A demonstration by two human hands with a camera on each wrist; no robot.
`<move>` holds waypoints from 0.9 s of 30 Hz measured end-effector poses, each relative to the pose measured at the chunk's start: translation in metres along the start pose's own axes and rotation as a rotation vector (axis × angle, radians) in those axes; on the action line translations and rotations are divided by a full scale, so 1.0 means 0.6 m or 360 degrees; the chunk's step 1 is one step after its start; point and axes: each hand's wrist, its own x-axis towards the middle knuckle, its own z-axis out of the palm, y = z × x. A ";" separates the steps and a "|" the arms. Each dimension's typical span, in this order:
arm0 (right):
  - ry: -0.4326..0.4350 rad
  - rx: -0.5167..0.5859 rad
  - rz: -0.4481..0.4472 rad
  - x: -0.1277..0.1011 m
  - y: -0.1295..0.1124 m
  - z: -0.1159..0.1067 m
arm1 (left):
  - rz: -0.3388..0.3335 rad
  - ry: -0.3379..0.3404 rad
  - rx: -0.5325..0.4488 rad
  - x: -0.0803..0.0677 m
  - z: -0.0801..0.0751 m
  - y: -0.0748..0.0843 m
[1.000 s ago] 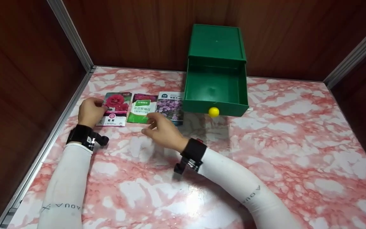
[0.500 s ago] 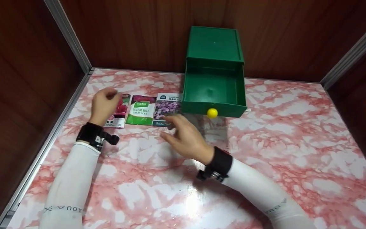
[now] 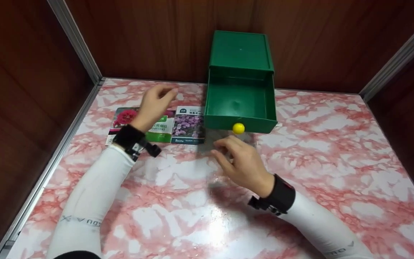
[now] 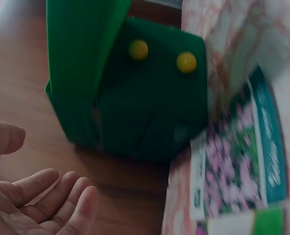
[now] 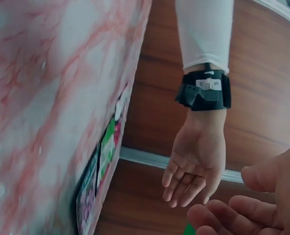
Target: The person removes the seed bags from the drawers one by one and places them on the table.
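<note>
Three flower seed packets lie side by side on the table. The left packet (image 3: 125, 118) shows a red flower, the middle green-and-white packet (image 3: 160, 136) is partly covered by my left hand and wrist, and the right packet (image 3: 188, 126) shows purple flowers. My left hand (image 3: 155, 106) hovers above them, fingers loosely bent, holding nothing. To their right stands a green drawer box (image 3: 243, 50) with its top drawer (image 3: 239, 97) pulled out and nothing inside. Just in front of that drawer's yellow knob (image 3: 238, 128), my right hand (image 3: 244, 162) is held in the air, loosely bent and holding nothing.
Two more yellow knobs (image 4: 186, 62) show on the box's lower front in the left wrist view. A dark wooden panel (image 3: 156, 39) rises behind the table, with side panels joined by metal rails (image 3: 79, 43). The tabletop (image 3: 336, 151) is red-and-white marbled.
My left hand has moved right, from the red-flower packet to above the middle one. My right hand has drawn back right and toward me, away from the packets. The drawer stays pulled out.
</note>
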 end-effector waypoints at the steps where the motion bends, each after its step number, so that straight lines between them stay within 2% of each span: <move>1: 0.0028 -0.0026 -0.0022 -0.002 0.003 -0.005 | 0.0010 -0.0014 -0.0006 0.004 0.009 0.008; 7: 0.0193 -0.0138 -0.0095 -0.008 0.027 -0.033 | 0.0009 -0.0114 -0.0042 0.031 0.059 0.046; 13: 0.0327 -0.0263 -0.0027 -0.007 0.043 -0.050 | -0.0057 -0.0150 -0.0155 0.061 0.097 0.069; 16: 0.0348 -0.0339 0.0016 -0.007 0.045 -0.049 | -0.0125 -0.0133 -0.0219 0.077 0.109 0.079; 21: 0.0358 -0.0440 0.0017 -0.008 0.049 -0.042 | -0.0236 -0.0082 -0.0178 0.101 0.121 0.099; 27: 0.0336 -0.0484 0.0037 -0.007 0.054 -0.038 | -0.0253 -0.0066 -0.0145 0.116 0.131 0.103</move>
